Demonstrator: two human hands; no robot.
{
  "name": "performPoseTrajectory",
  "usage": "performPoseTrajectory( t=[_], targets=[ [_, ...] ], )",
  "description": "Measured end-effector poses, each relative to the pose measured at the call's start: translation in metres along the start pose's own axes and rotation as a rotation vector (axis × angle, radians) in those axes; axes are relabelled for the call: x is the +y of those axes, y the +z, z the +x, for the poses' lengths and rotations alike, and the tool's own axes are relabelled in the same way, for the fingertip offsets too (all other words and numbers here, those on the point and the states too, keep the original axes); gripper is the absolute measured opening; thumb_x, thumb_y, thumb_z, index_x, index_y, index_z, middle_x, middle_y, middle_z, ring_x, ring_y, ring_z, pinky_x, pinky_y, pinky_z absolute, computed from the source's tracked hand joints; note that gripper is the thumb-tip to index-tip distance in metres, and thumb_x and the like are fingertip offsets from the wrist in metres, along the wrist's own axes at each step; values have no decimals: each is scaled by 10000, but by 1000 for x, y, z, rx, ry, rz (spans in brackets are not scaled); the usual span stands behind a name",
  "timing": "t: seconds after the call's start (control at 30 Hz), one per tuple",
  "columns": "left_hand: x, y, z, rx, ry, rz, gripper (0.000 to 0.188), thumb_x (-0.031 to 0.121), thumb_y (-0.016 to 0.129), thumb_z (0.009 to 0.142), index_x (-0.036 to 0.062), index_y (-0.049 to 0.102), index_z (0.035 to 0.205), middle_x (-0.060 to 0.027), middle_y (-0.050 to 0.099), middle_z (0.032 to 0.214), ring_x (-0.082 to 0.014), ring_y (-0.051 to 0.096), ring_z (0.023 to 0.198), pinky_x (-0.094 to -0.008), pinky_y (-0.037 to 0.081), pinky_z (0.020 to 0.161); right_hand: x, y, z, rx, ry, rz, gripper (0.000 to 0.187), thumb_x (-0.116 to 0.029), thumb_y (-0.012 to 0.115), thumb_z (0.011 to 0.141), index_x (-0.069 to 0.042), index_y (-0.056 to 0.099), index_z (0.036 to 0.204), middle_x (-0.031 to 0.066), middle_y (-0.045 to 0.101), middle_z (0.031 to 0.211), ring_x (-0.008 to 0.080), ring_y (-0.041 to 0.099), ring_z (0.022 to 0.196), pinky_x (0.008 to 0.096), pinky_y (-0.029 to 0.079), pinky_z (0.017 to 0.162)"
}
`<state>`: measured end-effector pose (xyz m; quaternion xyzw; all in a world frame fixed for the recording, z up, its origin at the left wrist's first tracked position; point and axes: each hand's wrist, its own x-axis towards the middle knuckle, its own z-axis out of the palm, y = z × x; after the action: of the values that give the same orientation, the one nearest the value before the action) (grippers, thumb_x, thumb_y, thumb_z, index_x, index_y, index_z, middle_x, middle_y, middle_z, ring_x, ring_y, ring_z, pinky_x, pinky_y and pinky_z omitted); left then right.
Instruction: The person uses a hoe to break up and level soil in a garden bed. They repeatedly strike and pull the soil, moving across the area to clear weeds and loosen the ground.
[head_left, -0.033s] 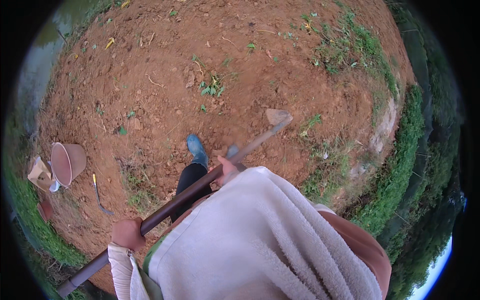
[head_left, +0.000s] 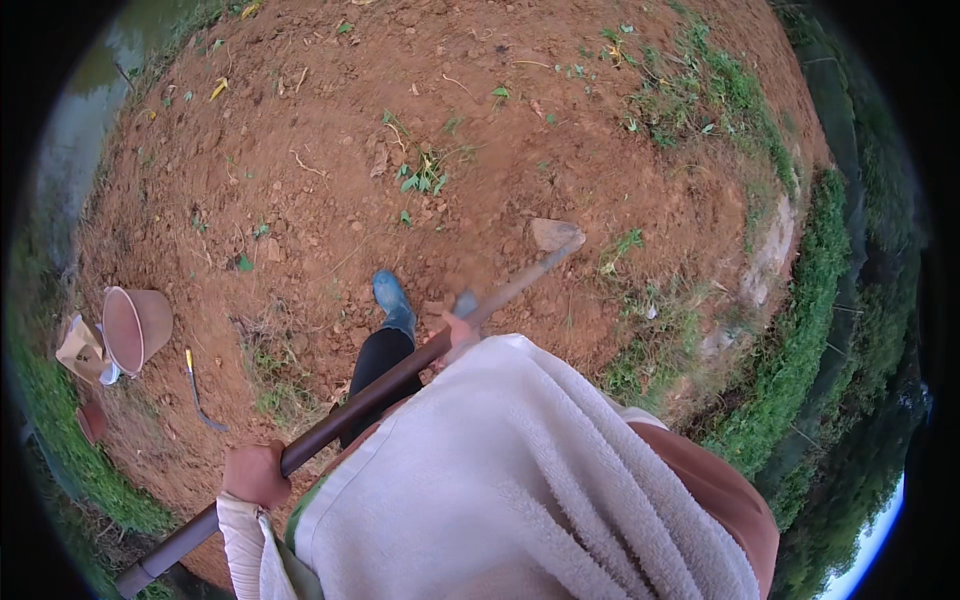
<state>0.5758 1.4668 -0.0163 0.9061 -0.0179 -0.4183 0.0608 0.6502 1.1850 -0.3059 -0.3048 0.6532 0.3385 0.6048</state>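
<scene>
A long-handled hoe (head_left: 345, 415) runs slantwise from the lower left to the middle right. My left hand (head_left: 257, 473) is closed in a fist round its dark handle, low on the left. Farther up the handle, my right hand (head_left: 461, 334) grips it too, partly covered by the white towel (head_left: 480, 470) draped over me. The hoe's metal blade (head_left: 556, 235) rests at the reddish soil, somewhat blurred. Just left of the handle stands my blue rubber boot (head_left: 391, 294); a second boot (head_left: 465, 302) shows partly behind the handle.
At the left a brownish bucket (head_left: 150, 325) lies tipped beside a paper bag (head_left: 80, 345). Nearby lies a sickle (head_left: 197, 390) with a yellow handle. Pulled leaves (head_left: 425, 175) lie on the bare soil (head_left: 300, 120). A grassy bank (head_left: 790, 350) drops off at the right; water (head_left: 75, 130) is at upper left.
</scene>
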Motion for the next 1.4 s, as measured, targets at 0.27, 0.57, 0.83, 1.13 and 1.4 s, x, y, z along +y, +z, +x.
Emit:
performPoseTrajectory(
  t=[0.27,0.57,0.83,1.13,1.4],
  targets=[
    [5,89,-14,-67,-90,-10,221,201,581,514,89,588,704,-137,552,558,-298,562,551,-396,445,534,-19,-47,14,5,-188,31,148,-76,552,734,19,454,792,149,526,662,279,541,535,400,470,487],
    [121,144,90,109,21,-228,174,118,529,592,109,546,765,-158,566,621,-342,560,608,-443,437,557,-173,-103,-64,-199,-697,326,212,-35,553,714,-75,366,804,69,429,571,209,465,461,382,428,421],
    [153,89,55,-26,-8,-360,355,425,596,652,82,569,737,-171,557,613,-361,553,590,-437,440,557,-162,-115,9,-43,-517,136,172,-110,570,734,-33,418,759,91,447,566,217,480,457,379,433,411],
    [51,123,-49,-105,-260,-72,209,183,588,507,97,589,698,-143,562,611,-319,564,614,-413,455,585,-1,-96,22,-26,-140,50,131,-99,548,717,3,470,738,110,507,585,245,511,472,383,454,454],
    [110,132,63,-146,-90,-269,230,169,558,539,103,583,758,-154,579,661,-335,569,660,-418,454,620,-124,-137,-69,-126,-368,249,103,-45,523,728,-3,443,775,107,469,591,243,493,516,410,462,503]
  ],
)
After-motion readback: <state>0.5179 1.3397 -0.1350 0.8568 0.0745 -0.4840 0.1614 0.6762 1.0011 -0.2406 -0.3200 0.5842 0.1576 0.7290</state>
